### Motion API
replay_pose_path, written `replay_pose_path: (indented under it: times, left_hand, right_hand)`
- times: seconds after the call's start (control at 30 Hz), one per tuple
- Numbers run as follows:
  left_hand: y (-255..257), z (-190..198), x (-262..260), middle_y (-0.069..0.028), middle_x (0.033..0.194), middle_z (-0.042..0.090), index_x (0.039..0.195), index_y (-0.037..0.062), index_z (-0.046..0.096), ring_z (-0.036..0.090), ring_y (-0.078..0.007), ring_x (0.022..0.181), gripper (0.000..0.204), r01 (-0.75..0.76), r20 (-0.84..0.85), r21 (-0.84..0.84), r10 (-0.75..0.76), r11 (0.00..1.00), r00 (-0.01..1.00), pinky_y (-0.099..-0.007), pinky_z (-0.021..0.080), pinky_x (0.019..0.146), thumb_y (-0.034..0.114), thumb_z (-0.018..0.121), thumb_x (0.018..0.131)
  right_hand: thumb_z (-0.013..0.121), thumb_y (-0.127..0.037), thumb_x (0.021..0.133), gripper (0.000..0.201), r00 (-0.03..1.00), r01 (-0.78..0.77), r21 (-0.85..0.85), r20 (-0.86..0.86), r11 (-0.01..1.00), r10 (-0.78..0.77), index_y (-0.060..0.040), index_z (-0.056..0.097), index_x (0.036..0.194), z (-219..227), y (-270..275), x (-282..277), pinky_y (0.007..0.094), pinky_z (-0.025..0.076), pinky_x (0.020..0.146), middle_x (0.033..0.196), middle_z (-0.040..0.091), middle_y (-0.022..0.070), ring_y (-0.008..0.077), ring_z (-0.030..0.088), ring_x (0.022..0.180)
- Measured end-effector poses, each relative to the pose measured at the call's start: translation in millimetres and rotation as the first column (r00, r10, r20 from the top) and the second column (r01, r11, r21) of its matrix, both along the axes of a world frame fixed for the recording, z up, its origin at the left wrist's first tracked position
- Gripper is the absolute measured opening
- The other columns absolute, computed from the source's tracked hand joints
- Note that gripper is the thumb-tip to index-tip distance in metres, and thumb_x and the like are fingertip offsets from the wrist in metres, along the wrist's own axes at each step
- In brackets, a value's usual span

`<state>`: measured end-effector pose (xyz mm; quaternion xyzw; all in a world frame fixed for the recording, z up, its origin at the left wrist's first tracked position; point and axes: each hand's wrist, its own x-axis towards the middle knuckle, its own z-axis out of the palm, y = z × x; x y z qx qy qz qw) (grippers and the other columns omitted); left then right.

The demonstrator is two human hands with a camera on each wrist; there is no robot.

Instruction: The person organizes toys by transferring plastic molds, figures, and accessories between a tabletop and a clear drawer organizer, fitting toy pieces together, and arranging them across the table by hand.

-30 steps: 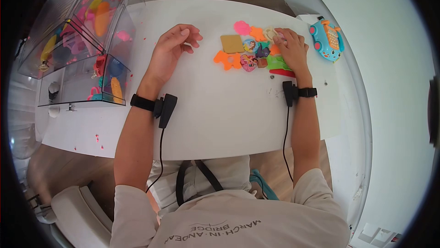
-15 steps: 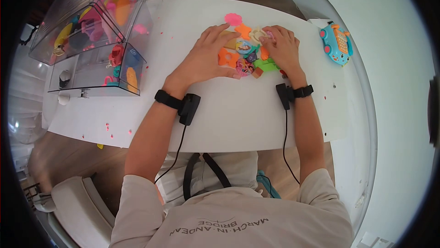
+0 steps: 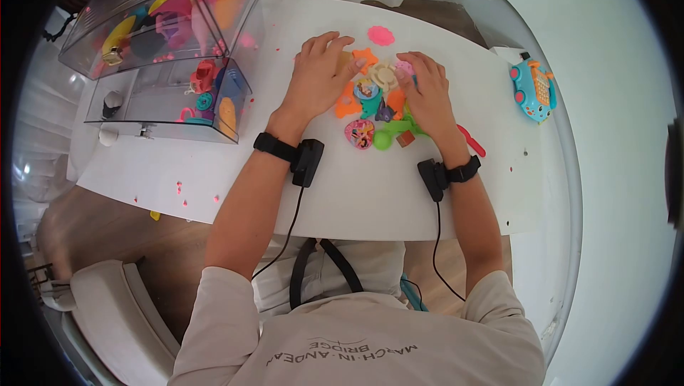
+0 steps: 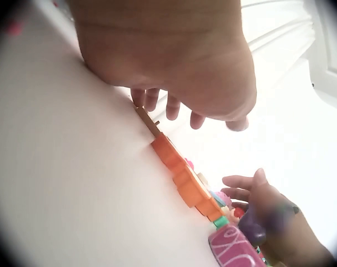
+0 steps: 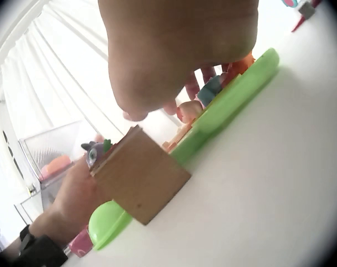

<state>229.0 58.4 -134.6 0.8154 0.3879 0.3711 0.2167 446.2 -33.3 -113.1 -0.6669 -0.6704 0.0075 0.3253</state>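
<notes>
L hand (image 3: 317,76): fingers open, slightly bent, nr orange cutout (image 3: 347,103). R hand (image 3: 431,101): fingers open, over pile's R side. Btwn hands: princess disc (image 3: 366,89), beige piece (image 3: 385,77). Nearer wearer: pink princess piece (image 3: 360,134), brown block (image 3: 405,139). Beyond: pink scalloped disc (image 3: 380,35). Far R: toy phone (image 3: 533,91).

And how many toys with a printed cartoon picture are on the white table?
2: a round light-blue one between the left hand and right hand, and a pink one left of the round green piece. More may be hidden under the hands.
</notes>
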Motion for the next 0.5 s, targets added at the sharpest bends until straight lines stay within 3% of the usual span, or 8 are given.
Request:
replay_pose_path:
  times: [0.2, 0.33, 0.4, 0.43, 0.5]
  left_hand:
    - [-1.9, -4.5, -1.6, -0.0119, 0.142, 0.058, 0.134, 0.0155, 0.063, 0.042, -0.0384, 0.139, 0.039, 0.016, -0.100, 0.067, -0.010, 0.998, 0.995, -0.0511, 0.035, 0.113, 0.033, 0.063, 0.099]
    - [0.2, -0.6, -4.1, -0.0101, 0.139, 0.061, 0.132, 0.0155, 0.064, 0.043, -0.0388, 0.137, 0.039, 0.046, -0.121, 0.020, -0.044, 0.999, 0.992, -0.0499, 0.036, 0.112, 0.022, 0.068, 0.094]
    - [3.8, -4.9, -5.9, -0.0093, 0.134, 0.063, 0.130, 0.0150, 0.064, 0.046, -0.0379, 0.133, 0.042, 0.073, -0.067, 0.010, -0.072, 0.997, 0.995, -0.0489, 0.037, 0.110, 0.012, 0.071, 0.088]
    - [5.5, -3.8, -7.1, -0.0093, 0.134, 0.063, 0.130, 0.0150, 0.064, 0.046, -0.0379, 0.133, 0.042, 0.062, -0.072, 0.013, -0.061, 0.998, 0.996, -0.0489, 0.037, 0.110, 0.012, 0.071, 0.088]
    - [4.6, -3.3, -6.7, -0.0074, 0.127, 0.065, 0.129, 0.0164, 0.065, 0.049, -0.0355, 0.126, 0.047, 0.060, 0.003, -0.012, -0.060, 0.998, 0.998, -0.0480, 0.039, 0.108, 0.007, 0.075, 0.084]
  right_hand:
    - [0.058, -0.020, 0.099, 0.030, 0.997, -0.078, 0.001, 0.008, 0.997, 0.078, -0.0128, 0.065, 0.128, 22.8, 44.8, 11.1, 0.0472, 0.042, 0.108, 0.132, 0.064, 0.0101, 0.0376, 0.052, 0.125]
    - [0.062, -0.013, 0.096, 0.032, 0.981, -0.185, 0.074, 0.077, 0.980, 0.179, -0.0098, 0.067, 0.127, -0.6, 97.9, 26.5, 0.0445, 0.042, 0.109, 0.135, 0.064, 0.0113, 0.0369, 0.055, 0.121]
    - [0.064, -0.006, 0.091, 0.040, 0.947, -0.266, -0.222, 0.122, 0.938, 0.297, -0.0102, 0.064, 0.131, -7.6, 113.2, 32.3, 0.0452, 0.046, 0.106, 0.136, 0.063, 0.0116, 0.0379, 0.056, 0.118]
    - [0.064, -0.006, 0.091, 0.040, 0.945, -0.276, -0.217, 0.118, 0.936, 0.306, -0.0102, 0.064, 0.131, -3.6, 113.2, 25.8, 0.0452, 0.046, 0.106, 0.136, 0.063, 0.0116, 0.0379, 0.056, 0.118]
    - [0.066, -0.005, 0.087, 0.045, 0.949, -0.121, -0.301, 0.244, 0.946, 0.199, -0.0114, 0.064, 0.132, 11.7, 101.7, 11.1, 0.0434, 0.050, 0.101, 0.130, 0.062, 0.0157, 0.0387, 0.057, 0.115]
